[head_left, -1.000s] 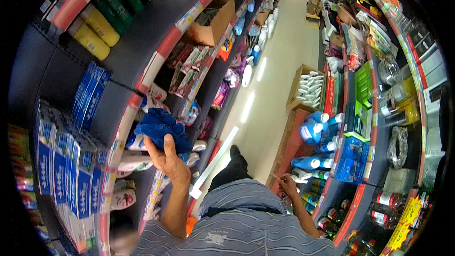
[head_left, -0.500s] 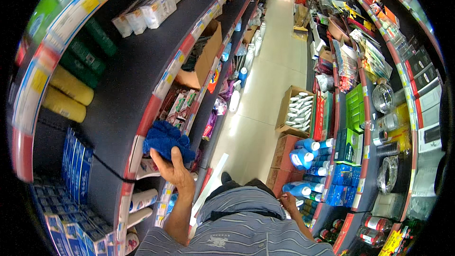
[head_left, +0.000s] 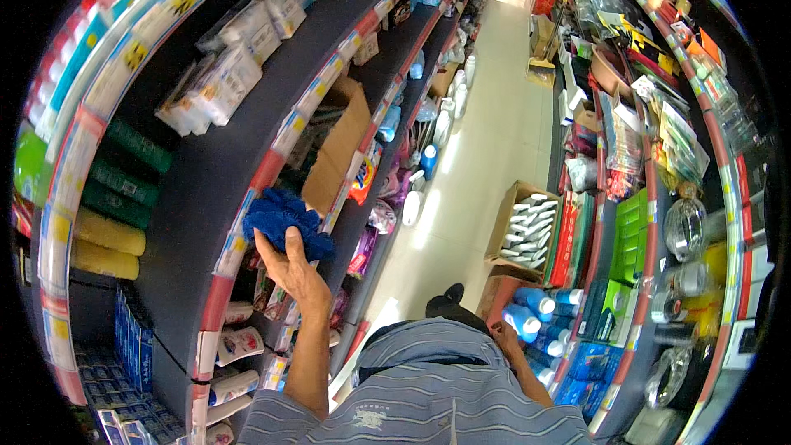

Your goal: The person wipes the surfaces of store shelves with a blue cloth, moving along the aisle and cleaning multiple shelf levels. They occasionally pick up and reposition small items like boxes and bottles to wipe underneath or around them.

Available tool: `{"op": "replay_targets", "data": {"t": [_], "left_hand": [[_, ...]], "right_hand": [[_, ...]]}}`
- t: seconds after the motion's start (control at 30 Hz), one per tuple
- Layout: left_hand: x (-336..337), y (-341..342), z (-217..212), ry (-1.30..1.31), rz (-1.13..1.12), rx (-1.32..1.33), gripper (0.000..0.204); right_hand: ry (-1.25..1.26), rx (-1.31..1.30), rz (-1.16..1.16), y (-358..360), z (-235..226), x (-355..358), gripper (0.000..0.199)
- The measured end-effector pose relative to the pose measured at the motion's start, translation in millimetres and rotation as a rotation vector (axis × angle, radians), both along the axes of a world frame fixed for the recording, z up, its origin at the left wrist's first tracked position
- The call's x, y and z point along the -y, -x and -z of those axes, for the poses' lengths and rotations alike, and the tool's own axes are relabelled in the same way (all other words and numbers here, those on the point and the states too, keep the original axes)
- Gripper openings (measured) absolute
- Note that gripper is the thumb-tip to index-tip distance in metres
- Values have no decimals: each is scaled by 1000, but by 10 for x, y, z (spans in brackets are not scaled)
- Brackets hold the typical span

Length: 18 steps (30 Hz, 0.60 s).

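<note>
A bunched, fluffy blue cloth (head_left: 287, 221) is in my left hand (head_left: 301, 278), whose fingers press it near the red-and-white front edge of the left shelf. Just beyond the cloth stands an open cardboard box (head_left: 336, 156) on the shelf level below. White bottles (head_left: 241, 346) lie on that lower level, near my left forearm. My right hand (head_left: 507, 341) hangs low at my right side, close to blue bottles (head_left: 527, 320) with white caps. Its fingers are mostly hidden, so whether it holds anything does not show.
The tiled aisle floor (head_left: 494, 115) runs ahead between two stocked shelves. On the right, a carton of white-topped items (head_left: 527, 227) stands on the floor beside a green crate (head_left: 629, 239). Wrapped white packs (head_left: 222, 82) and yellow rolls (head_left: 107, 247) sit on the left shelf.
I have moved forward along the aisle; the shelves and cartons have shifted toward me. My left hand has carried the blue cloth farther along the shelf edge, up beside the cardboard box.
</note>
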<state>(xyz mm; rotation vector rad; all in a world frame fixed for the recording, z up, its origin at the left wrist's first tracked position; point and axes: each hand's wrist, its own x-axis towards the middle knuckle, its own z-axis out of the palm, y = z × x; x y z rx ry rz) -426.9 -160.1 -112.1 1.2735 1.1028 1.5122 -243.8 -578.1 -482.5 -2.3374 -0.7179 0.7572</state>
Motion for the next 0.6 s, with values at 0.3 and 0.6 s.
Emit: {"op": "replay_targets", "data": {"t": [0.3,0.6], "left_hand": [[156,-1095,-34,79,124,74,66],[-721,-2326,-80,-49,250,55,71]], "right_hand": [[-166,-501,284,-1348,-67,-386,25],[-95,-538,402,-1632,-216,-744,22]]}}
